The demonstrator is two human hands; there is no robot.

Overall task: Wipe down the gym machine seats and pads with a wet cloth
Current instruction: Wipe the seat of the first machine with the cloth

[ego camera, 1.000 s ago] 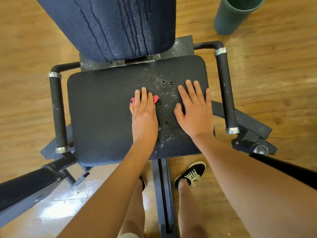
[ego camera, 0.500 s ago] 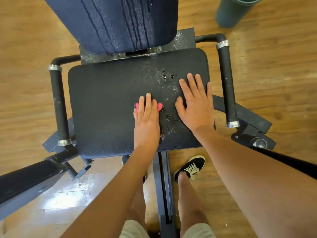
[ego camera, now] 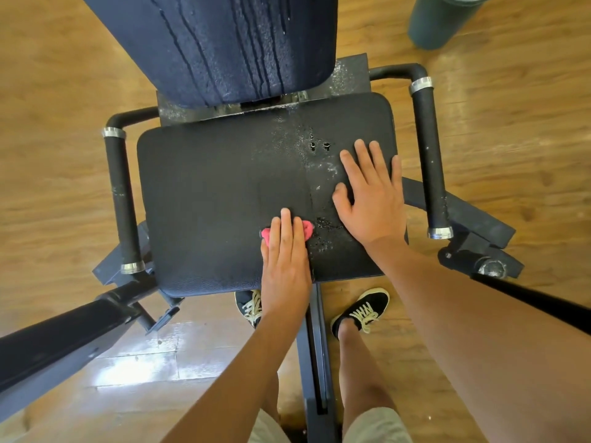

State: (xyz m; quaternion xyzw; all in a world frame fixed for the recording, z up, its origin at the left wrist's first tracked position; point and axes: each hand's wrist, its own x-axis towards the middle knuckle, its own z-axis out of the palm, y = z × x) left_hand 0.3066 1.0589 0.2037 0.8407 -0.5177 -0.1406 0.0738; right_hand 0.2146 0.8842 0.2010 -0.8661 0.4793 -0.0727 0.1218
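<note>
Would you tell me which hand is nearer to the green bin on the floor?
Right. The right hand lies flat on the seat's right side, toward the green bin; the left hand presses the pink cloth near the seat's front edge.

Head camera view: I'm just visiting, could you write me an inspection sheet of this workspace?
Surface: black textured seat pad, droplets and wet speckles on its right half.
Job's things: crumpled pink cloth on the seat near the front edge; dark blue back pad streaked with drips.
Clutter: nothing seen.
Hands: left hand presses flat on the cloth; right hand rests flat on the seat, holding nothing.
Cables: nothing seen.
Surroundings: wooden plank floor, black foam side handles, dark green cylindrical container at top right.
</note>
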